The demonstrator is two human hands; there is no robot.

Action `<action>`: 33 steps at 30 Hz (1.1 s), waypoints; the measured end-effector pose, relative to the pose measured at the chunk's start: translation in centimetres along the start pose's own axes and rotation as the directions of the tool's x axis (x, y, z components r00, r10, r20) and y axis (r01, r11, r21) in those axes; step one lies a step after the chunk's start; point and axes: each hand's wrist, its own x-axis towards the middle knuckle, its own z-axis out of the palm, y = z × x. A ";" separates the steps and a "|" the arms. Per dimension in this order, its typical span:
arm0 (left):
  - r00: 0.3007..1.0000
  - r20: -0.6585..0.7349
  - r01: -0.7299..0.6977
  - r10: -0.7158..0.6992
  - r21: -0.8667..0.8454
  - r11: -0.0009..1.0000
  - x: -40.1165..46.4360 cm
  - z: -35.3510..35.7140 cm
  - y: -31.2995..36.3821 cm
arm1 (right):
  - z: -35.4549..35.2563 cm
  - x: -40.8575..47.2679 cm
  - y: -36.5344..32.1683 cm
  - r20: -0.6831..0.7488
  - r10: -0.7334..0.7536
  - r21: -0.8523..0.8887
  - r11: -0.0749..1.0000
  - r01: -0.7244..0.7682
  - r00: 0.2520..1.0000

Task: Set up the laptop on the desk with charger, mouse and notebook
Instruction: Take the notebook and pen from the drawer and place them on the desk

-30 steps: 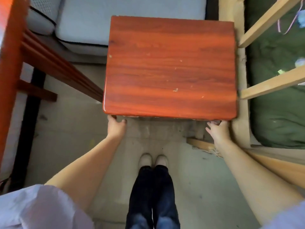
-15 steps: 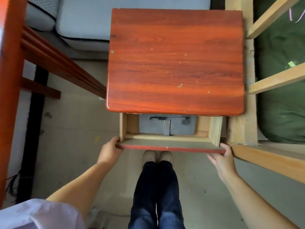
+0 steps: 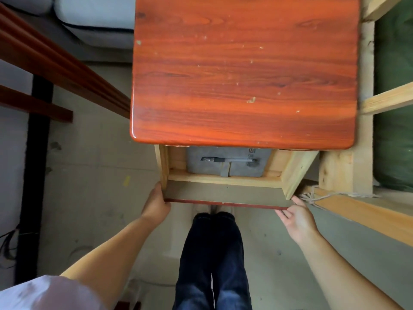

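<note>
Drawer (image 3: 225, 193) out further: grey notebook (image 3: 243, 171) w/ pen (image 3: 228, 160); L fingers (image 3: 157, 191) grip, R fingers (image 3: 285, 214) released.

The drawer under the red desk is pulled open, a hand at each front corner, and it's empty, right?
Not empty. In the head view the drawer under the red desk is pulled open, the left hand and right hand at its front corners, but a flat grey item with a pen on it lies inside.

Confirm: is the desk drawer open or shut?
Open, partway. The drawer sticks out from under the desk top; a grey flat item shows inside.
</note>
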 end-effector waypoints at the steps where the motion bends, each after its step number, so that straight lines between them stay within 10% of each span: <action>1: 1.000 -0.004 0.012 -0.012 -0.002 1.000 -0.2 0.0 0.3 | 0.6 -0.5 -0.1 -0.073 -0.043 -0.112 0.993 0.035 0.996; 4: 0.951 -0.307 0.037 -0.037 -0.007 0.999 -1.8 -0.2 1.9 | 2.7 -3.1 -0.2 -0.232 -0.383 -0.646 0.748 0.152 0.894; 7: 0.889 -0.455 -0.114 0.053 -0.107 0.988 -3.8 -0.1 4.5 | 5.7 -6.0 0.2 0.160 -0.754 -0.834 0.242 0.496 0.637; 10: 0.935 -0.307 -0.220 0.177 -0.112 0.969 -3.4 0.5 7.1 | 10.3 -6.0 -0.1 0.604 -0.580 -0.735 -0.141 0.663 0.546; 18: 0.982 -0.187 -0.088 0.013 -0.398 0.913 3.9 0.2 11.1 | 14.2 -0.1 -2.0 0.868 -0.293 -0.470 -0.745 0.473 0.401; 22: 0.988 -0.155 -0.091 0.029 -0.415 0.905 4.9 0.2 10.4 | 12.5 -0.1 -2.1 0.861 -0.338 -0.502 -0.678 0.537 0.379; 27: 0.988 0.110 -0.040 0.108 -0.492 0.870 4.9 -1.4 10.5 | 9.6 -1.8 -2.8 0.688 -0.440 -0.689 -0.143 0.711 0.577; 33: 0.886 0.380 -0.026 0.265 -0.531 0.847 0.6 -1.5 10.6 | 2.0 -4.2 -0.5 0.308 -0.461 -0.792 0.361 0.492 0.832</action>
